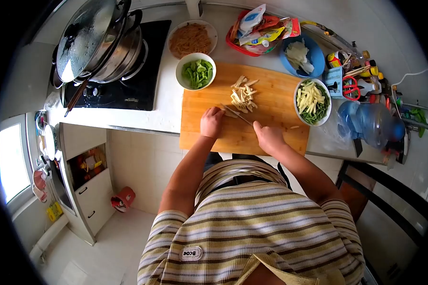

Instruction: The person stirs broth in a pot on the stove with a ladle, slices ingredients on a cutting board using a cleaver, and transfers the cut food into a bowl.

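My right hand (269, 137) is wrapped round the handle of a knife (238, 115), whose blade lies low over a wooden cutting board (276, 114). Left of the blade, my left hand (211, 122) is closed, its curled fingertips pressing a pale piece of food (229, 113) against the board; most of that piece is hidden by fingers and blade. Just beyond the knife lies a loose heap of pale cut strips (243, 97). A single strip (294, 127) sits apart, to the right of my right hand.
Around the board stand a bowl of green pepper pieces (197, 73), a bowl of pale and green strips (313, 102), a plate of brownish shreds (190, 40) and a blue bowl (314, 52). A red basket (230, 40) holds packets. Left is a stove (138, 88) with a pot (123, 59).
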### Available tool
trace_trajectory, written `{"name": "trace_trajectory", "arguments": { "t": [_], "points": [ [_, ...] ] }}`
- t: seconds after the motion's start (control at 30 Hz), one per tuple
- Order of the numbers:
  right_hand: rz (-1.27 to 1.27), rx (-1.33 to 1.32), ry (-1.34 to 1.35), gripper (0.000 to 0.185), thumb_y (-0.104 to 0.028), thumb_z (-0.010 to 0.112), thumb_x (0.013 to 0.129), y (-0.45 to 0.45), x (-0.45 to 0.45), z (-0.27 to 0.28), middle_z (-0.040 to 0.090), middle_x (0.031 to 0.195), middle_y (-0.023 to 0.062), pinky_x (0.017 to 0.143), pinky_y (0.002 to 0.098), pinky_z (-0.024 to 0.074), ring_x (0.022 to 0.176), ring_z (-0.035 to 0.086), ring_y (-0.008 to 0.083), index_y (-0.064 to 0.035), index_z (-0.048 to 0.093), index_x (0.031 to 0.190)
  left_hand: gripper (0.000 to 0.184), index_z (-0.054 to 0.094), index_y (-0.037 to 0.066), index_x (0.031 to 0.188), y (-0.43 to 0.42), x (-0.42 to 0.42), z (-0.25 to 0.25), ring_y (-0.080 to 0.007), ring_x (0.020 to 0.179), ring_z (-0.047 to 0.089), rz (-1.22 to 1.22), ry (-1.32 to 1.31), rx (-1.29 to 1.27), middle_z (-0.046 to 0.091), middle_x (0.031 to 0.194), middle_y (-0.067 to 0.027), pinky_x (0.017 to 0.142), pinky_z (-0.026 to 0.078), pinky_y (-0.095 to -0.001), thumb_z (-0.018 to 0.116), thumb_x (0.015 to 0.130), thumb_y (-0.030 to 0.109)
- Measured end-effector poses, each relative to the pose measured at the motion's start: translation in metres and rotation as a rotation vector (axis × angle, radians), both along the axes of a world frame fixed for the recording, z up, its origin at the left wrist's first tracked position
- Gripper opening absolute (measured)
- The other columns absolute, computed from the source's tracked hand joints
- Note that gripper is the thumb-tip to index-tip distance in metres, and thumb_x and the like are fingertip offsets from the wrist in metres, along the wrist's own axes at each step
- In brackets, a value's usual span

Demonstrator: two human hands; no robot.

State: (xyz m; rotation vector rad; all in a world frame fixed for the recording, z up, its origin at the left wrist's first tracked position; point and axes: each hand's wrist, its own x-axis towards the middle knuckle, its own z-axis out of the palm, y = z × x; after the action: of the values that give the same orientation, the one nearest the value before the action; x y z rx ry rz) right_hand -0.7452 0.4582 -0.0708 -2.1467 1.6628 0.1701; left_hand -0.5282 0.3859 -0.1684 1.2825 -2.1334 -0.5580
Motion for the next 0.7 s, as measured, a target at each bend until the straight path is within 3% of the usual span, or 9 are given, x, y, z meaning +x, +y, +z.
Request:
{"name": "trace_trajectory", "arguments": {
  "t": [0.2, 0.27, 0.33, 0.43, 0.5, 0.7],
  "points": [
    [-0.049, 0.078, 0.043, 0.035, -0.005, 0.048, 0.080, -0.016, 0.016, -0.023, 0.060, 0.061, 0.0167, 0.049, 0.0492, 0.0439, 0.056, 0.060, 0.0364, -0.0014, 0.044, 0.115, 0.015, 0.064, 0.009, 0.080, 0.004, -0.003, 0.006, -0.0279, 0.078, 0.057, 0.016, 0.037, 0.003, 0.059, 0.082, -0.0064, 0.070, 0.049, -0.0372, 0.060, 0.066, 0.005],
    [-0.139, -0.002, -0.192, 0.022, -0.003, 0.050, 0.079, -0.019, 0.013, -0.026, 0.059, 0.060, 0.0172, 0.049, 0.0479, 0.0438, 0.056, 0.060, 0.0362, -0.0040, 0.046, 0.100, 0.015, 0.063, 0.009, 0.079, 0.000, 0.001, 0.005, -0.0280, 0.078, 0.057, 0.022, 0.022, -0.003, 0.059, 0.083, -0.0064, 0.070, 0.049, -0.0372, 0.061, 0.065, 0.005],
    [-0.112, 0.009, -0.178, 0.018, -0.003, 0.051, 0.079, -0.019, 0.007, -0.006, 0.059, 0.058, 0.0172, 0.048, 0.0480, 0.0432, 0.055, 0.059, 0.0368, -0.0045, 0.044, 0.096, 0.016, 0.063, 0.010, 0.078, 0.000, 0.000, -0.002, -0.0282, 0.078, 0.057, 0.003, 0.034, -0.021, 0.059, 0.083, -0.0066, 0.070, 0.049, -0.0372, 0.061, 0.063, 0.005],
    [-0.007, 0.037, -0.129, 0.020, -0.002, 0.052, 0.077, -0.015, -0.001, 0.012, 0.058, 0.058, 0.0166, 0.047, 0.0477, 0.0429, 0.054, 0.059, 0.0364, -0.0044, 0.045, 0.096, 0.016, 0.062, 0.010, 0.078, 0.002, 0.000, 0.000, -0.0283, 0.079, 0.057, -0.009, -0.037, -0.005, 0.059, 0.084, -0.0068, 0.070, 0.049, -0.0374, 0.060, 0.063, 0.005],
    [0.040, 0.157, -0.008, 0.039, -0.003, 0.049, 0.077, -0.018, 0.001, 0.018, 0.061, 0.063, 0.0173, 0.050, 0.0469, 0.0446, 0.059, 0.061, 0.0348, -0.0001, 0.045, 0.115, 0.015, 0.061, 0.010, 0.078, 0.001, -0.001, 0.000, -0.0281, 0.079, 0.057, -0.009, -0.005, -0.029, 0.059, 0.085, -0.0067, 0.070, 0.049, -0.0373, 0.060, 0.064, 0.005],
    [-0.052, 0.111, -0.002, 0.030, -0.005, 0.051, 0.078, -0.022, 0.019, -0.006, 0.060, 0.062, 0.0174, 0.049, 0.0486, 0.0437, 0.057, 0.060, 0.0360, -0.0012, 0.045, 0.108, 0.013, 0.061, 0.009, 0.078, 0.001, 0.000, 0.002, -0.0274, 0.079, 0.058, -0.015, -0.048, -0.020, 0.060, 0.086, -0.0067, 0.069, 0.049, -0.0363, 0.059, 0.066, 0.005]
  ]
}}
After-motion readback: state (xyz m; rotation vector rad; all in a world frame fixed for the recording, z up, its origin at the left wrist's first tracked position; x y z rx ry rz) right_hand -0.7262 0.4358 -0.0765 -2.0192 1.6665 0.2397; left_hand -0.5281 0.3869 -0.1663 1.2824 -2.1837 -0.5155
